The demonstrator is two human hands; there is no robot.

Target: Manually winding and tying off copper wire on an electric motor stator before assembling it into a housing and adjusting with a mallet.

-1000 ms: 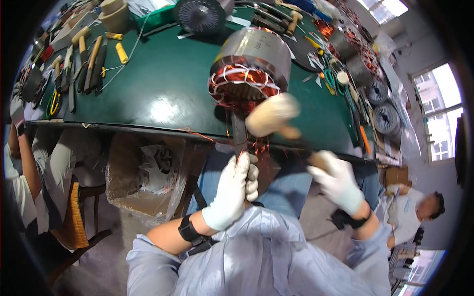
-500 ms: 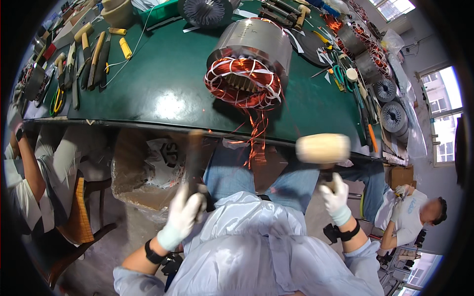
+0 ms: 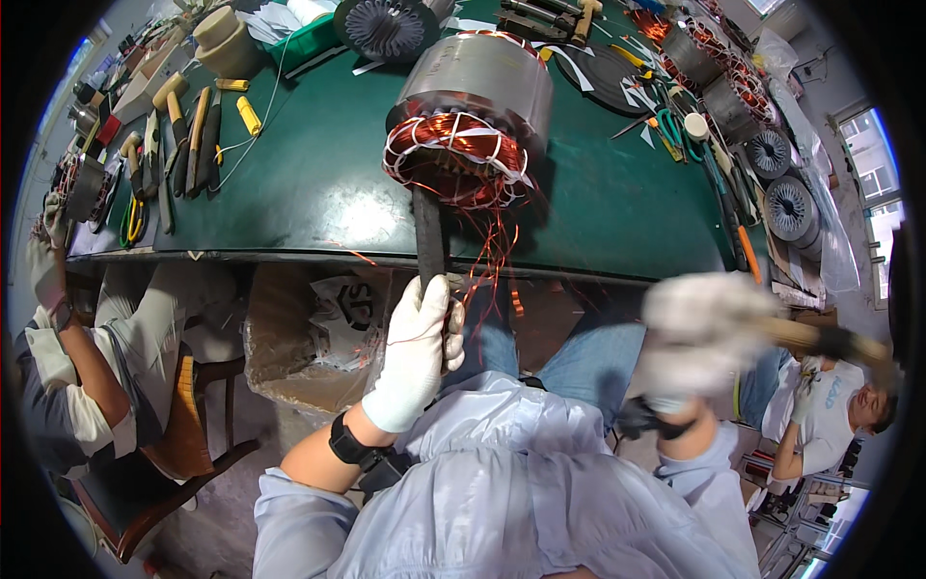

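My left hand [image 3: 413, 352], in a white glove, is closed round a dark flat bar [image 3: 428, 236]. The bar's far end reaches the lower edge of the red copper winding [image 3: 463, 145] of a motor stator [image 3: 473, 82]; whether they touch is unclear. White lacing binds the winding, and loose copper wires [image 3: 494, 241] hang from it over the table edge. My gloved right hand [image 3: 709, 323], blurred by motion, grips a mallet [image 3: 801, 336] out to the right of the stator. The mallet's wooden handle points right, with its blurred head at the far end.
Hammers and wooden-handled tools [image 3: 193, 135] lie at the left of the green table [image 3: 309, 183]. Pliers, scissors [image 3: 666, 130] and more stators [image 3: 733, 101] crowd the right. A plastic-lined box [image 3: 299, 347] stands below the table edge. Other people sit at left [image 3: 87, 367] and right [image 3: 830, 415].
My left hand has raised the bar up to the winding. My right hand has swung the mallet outward to the right, its head now away from the table edge. The view has shifted slightly.
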